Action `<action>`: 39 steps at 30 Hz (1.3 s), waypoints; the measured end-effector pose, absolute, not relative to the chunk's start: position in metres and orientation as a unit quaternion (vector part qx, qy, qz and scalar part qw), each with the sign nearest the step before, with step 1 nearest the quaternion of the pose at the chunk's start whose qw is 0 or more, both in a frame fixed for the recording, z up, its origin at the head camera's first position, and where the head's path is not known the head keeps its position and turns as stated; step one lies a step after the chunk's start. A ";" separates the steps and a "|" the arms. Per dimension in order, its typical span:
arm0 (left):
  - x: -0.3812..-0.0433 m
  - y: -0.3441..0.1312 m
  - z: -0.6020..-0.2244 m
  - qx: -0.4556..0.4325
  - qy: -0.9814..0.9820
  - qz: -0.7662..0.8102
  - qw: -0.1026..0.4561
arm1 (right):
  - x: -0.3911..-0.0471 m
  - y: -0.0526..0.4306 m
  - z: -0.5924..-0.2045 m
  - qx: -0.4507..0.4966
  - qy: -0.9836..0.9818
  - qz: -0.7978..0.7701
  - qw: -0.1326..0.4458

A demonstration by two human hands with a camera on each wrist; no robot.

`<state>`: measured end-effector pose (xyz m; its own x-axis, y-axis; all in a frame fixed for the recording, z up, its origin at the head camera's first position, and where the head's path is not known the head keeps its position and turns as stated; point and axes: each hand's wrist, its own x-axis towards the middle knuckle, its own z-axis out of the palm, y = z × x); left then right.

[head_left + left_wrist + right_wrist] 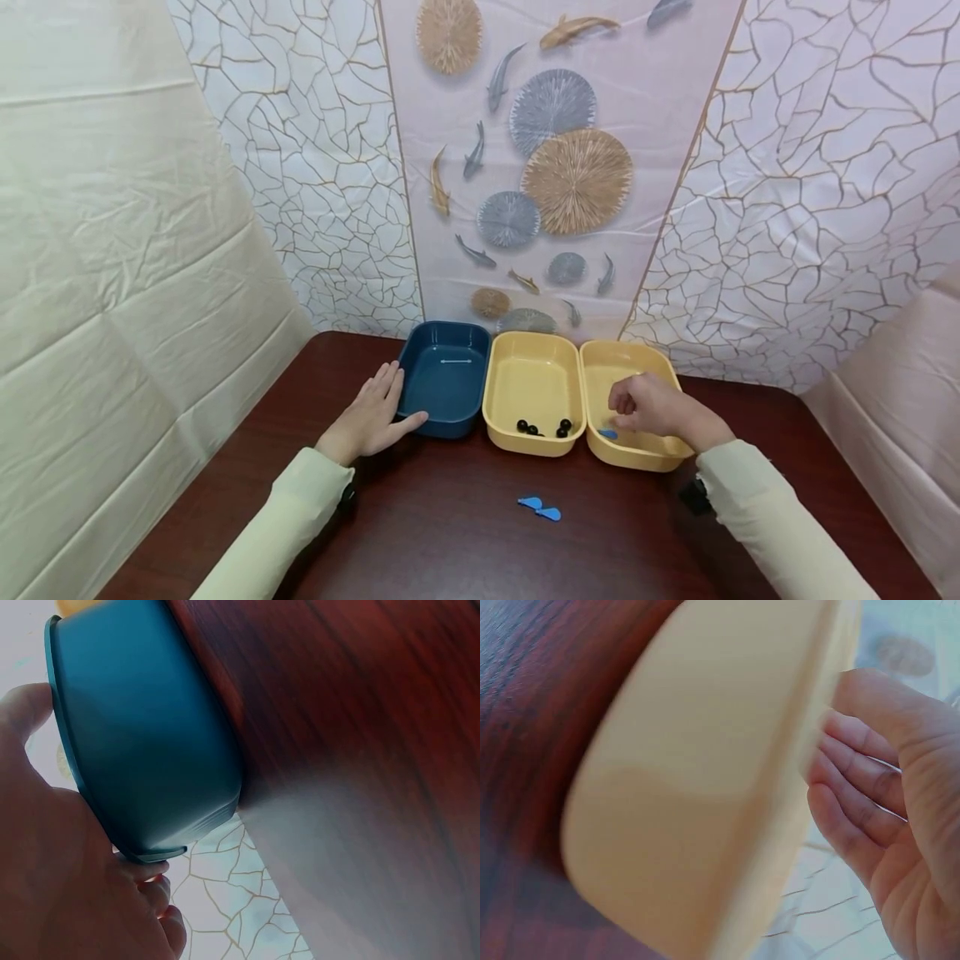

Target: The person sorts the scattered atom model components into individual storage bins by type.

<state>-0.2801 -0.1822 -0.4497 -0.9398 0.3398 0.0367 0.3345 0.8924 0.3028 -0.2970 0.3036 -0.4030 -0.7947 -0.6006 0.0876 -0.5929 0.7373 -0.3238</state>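
My left hand (pixel 372 414) rests with fingers spread and straight on the near left rim of a dark blue bin (pixel 442 427). In the left wrist view, its thumb (pixel 28 709) lies on the rim. My right hand (pixel 651 406) is over the right yellow bin (pixel 630 454), fingers loosely bent and nothing visible in them. The right wrist view shows its palm, with the fingertips partly hidden behind the bin's wall (pixel 675 772). A small blue piece (pixel 608 434) lies in that bin, just below the hand. Two blue teardrop-shaped pieces (pixel 549 514) lie on the table in front.
Between the other two bins stands a middle yellow bin (pixel 534 383), with several small black balls (pixel 563 428) near its front wall. All three stand side by side on a dark red-brown table (pixel 450 533). Patterned cloth (pixel 517 275) hangs close behind them.
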 end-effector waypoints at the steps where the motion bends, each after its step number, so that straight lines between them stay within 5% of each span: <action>1: -0.280 -0.182 -0.450 0.174 0.972 0.156 0.006 | -0.295 0.301 -0.397 -0.325 0.931 -0.165 0.009; 15: -0.281 -0.181 -0.449 0.169 0.974 0.149 0.010 | -0.252 0.251 -0.353 -0.410 0.904 -0.119 0.001; 39: -0.280 -0.182 -0.451 0.172 0.974 0.148 0.009 | -0.214 0.194 -0.399 -0.451 0.876 -0.086 0.151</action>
<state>-0.2801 -0.1816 -0.4514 -0.9409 0.3372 0.0322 0.3316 0.8976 0.2906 -0.2143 0.1942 -0.3989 -0.5485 -0.8151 -0.1866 -0.7630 0.5791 -0.2872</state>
